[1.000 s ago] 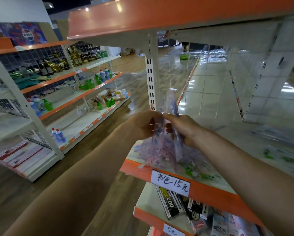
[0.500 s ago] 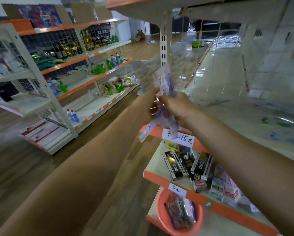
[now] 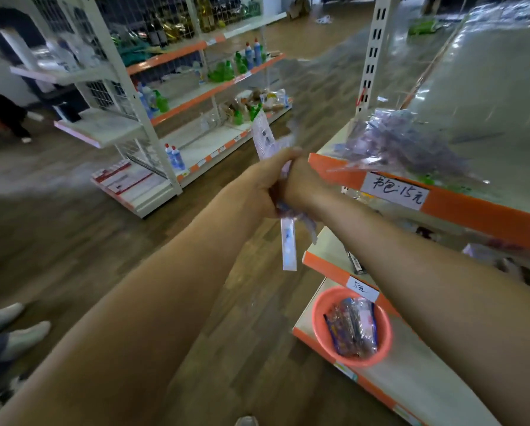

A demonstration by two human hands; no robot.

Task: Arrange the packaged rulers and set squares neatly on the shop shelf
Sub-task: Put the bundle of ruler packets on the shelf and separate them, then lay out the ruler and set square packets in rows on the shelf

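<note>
Both hands meet in front of the shelf's left end around a bundle of packaged rulers [image 3: 289, 244]. My left hand [image 3: 268, 182] grips the bundle from the left, and my right hand [image 3: 303, 186] clasps it from the right. One clear pack hangs below the hands; a white card end [image 3: 263, 138] sticks up above them. A loose pile of clear ruler and set-square packs [image 3: 399, 146] lies on the orange-edged shelf [image 3: 472, 207], partly overhanging its front by a handwritten price label [image 3: 394, 193].
Below, a lower shelf [image 3: 325, 265] holds boxed goods, and an orange basin [image 3: 319, 309] with packets sits on the bottom shelf. Across the wooden aisle stands another rack [image 3: 202, 96] with bottles. Someone's shoes [image 3: 21, 333] are at the left edge.
Both hands have lifted a bundle of packs off the shelf pile and drawn it left and down, away from the shelf. The view has tilted downward.
</note>
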